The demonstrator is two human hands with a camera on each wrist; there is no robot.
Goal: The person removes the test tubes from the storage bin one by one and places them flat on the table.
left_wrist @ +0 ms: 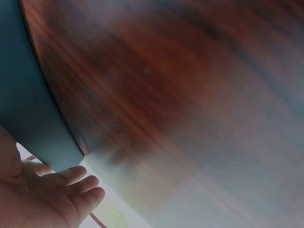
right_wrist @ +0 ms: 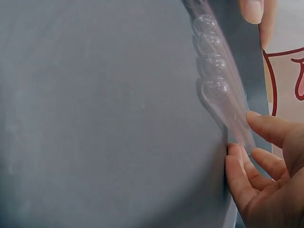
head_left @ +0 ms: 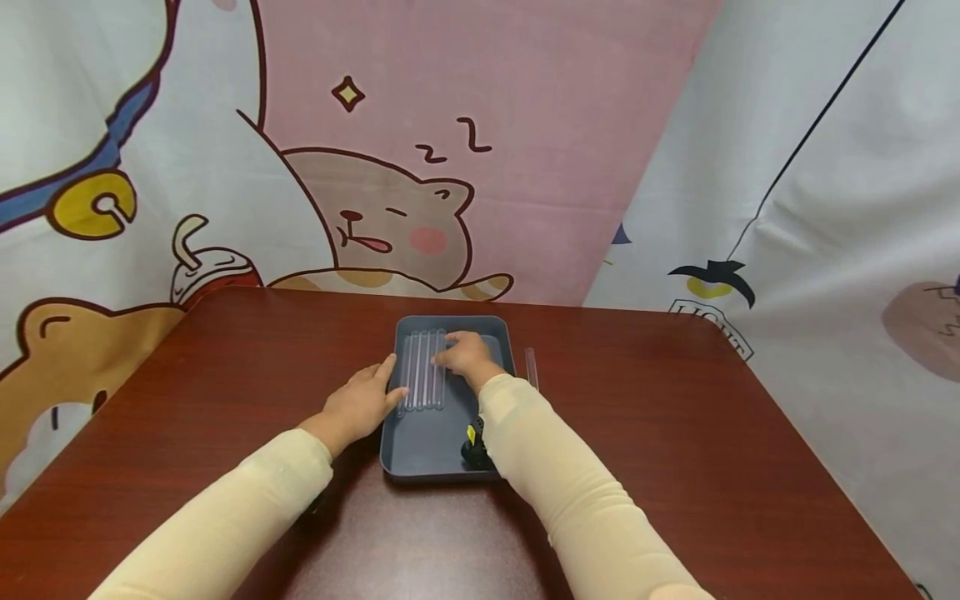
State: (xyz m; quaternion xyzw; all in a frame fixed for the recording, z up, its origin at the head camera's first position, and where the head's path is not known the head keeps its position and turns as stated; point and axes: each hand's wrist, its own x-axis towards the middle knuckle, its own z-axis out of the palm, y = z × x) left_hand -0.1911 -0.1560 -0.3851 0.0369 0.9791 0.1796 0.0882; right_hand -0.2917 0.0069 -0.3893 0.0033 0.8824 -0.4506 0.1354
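Several clear test tubes (head_left: 422, 371) with rounded ends lie side by side in the left part of a grey rectangular tray (head_left: 427, 450). My right hand (head_left: 467, 357) reaches into the tray and pinches the rightmost test tube (right_wrist: 228, 111) between thumb and fingers, near its far end. At the tray's left rim is my left hand (head_left: 360, 400), its fingers extended along the outer side and its thumb reaching over the rim beside the leftmost tube. In the left wrist view, the fingers (left_wrist: 76, 190) are loosely bent next to the tray's wall.
Another clear tube (head_left: 532, 368) lies on the brown table (head_left: 645, 433), just right of the tray. A black device with a yellow mark (head_left: 474, 442) shows beside the right sleeve. Behind the table hangs a cartoon-printed cloth (head_left: 540, 125).
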